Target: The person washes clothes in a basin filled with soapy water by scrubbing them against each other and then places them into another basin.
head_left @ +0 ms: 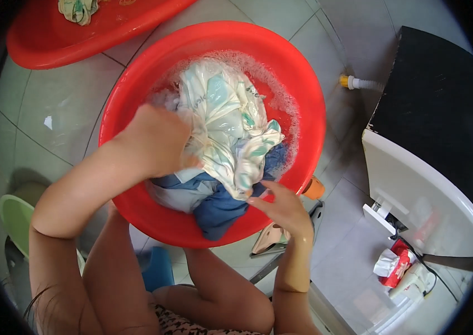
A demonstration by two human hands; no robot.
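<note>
A large white cloth with pale green and blue patterns (217,109), wet and bunched, lies in the round red basin (309,106). My left hand (161,139), slightly blurred, is curled at the cloth's left side and grips its edge; most of its fingers are hidden. At the cloth's lower right end, my right hand (284,209) has its fingers stretched apart, with the fingertips touching a twisted end of the cloth. Dark blue fabric (219,212) and light grey-blue fabric (180,196) lie beneath, toward the near side. Suds (284,97) ring the water.
Another red basin (41,47), with a patterned cloth (79,10) in it, stands at the far left. A green basin (15,218) and a blue stool-like object (157,269) are near my legs. On the right are a black-and-white cabinet-like unit (426,178), a hose (362,84) and a red tissue pack (397,262).
</note>
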